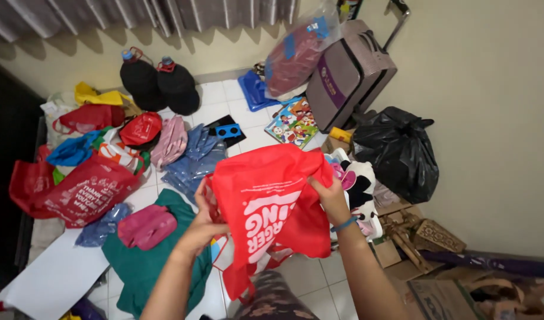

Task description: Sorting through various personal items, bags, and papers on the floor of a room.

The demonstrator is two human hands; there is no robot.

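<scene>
A red fabric tote bag (pixel 266 201) with white printing hangs in front of me, held up between both hands. My left hand (pixel 202 222) grips its left edge, fingers closed on the cloth. My right hand (pixel 331 198) pinches its right edge higher up; a blue band circles that wrist. The bag's handles dangle below near my patterned knee (pixel 272 299).
Many bags lie on the white tiled floor: a green one (pixel 143 266), a pink one (pixel 147 226), red ones (pixel 85 189), blue ones (pixel 192 163). Two dark water jugs (pixel 159 83) stand by the wall. A suitcase (pixel 349 74), black rubbish bag (pixel 399 151) and cardboard boxes (pixel 437 290) crowd the right.
</scene>
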